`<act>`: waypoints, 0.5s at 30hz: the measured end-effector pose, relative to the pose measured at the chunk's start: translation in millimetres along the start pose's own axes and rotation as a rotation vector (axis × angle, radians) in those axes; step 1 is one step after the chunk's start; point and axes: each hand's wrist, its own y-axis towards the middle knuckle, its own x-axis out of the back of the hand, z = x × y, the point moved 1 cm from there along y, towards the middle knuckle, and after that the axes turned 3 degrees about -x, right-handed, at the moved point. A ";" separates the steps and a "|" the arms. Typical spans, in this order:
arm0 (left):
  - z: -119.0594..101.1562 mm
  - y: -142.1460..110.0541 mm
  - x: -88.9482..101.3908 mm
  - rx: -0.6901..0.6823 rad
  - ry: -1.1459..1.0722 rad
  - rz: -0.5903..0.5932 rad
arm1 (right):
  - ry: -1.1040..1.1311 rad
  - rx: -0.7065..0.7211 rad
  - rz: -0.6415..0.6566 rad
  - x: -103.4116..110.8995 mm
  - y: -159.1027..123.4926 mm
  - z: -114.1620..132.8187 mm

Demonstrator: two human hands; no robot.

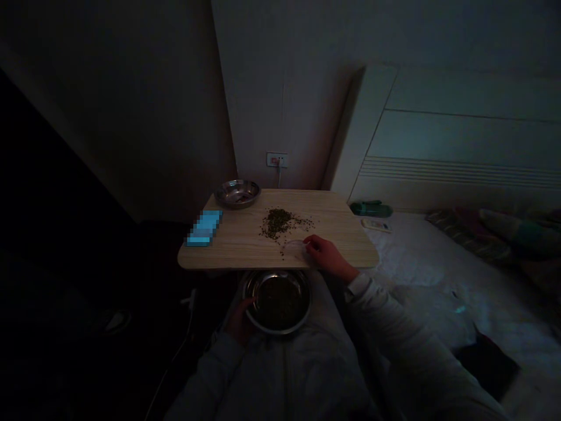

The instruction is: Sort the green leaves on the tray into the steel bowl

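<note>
My left hand [241, 321] grips the left rim of a shiny metal bowl [280, 332] on my lap, just below the table's front edge. Dark, grain-like contents lie in the bowl, too dim to make out. Over the front of the small wooden table [232, 251], my right hand [322, 251] pinches a thin, pale, see-through piece [294, 242] whose kind I cannot tell. Just beyond its tip is a loose pile of small green beans [277, 223], with stray ones scattered to the right and toward me.
A second metal bowl [237, 196] stands at the table's back left, something small inside. A lit phone [204, 228] lies at the left edge. To the right are a bed [407, 251], a green bottle [371, 209] and a pale phone-like object [376, 225]. A cable [175, 354] hangs at left.
</note>
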 end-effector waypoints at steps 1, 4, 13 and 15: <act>-1.4 -2.6 -2.1 0.024 0.011 -0.011 | -0.001 0.000 -0.001 0.1 0.3 -0.1; -5.5 -10.4 -8.3 0.073 0.023 -0.026 | -0.003 0.004 -0.005 -0.5 1.4 0.0; -10.3 -19.9 -18.8 0.119 0.003 -0.043 | 0.010 0.038 0.041 -4.3 -1.4 4.0; -9.3 -17.9 -16.9 0.125 0.015 -0.042 | 0.011 0.045 0.045 -3.7 -2.3 5.1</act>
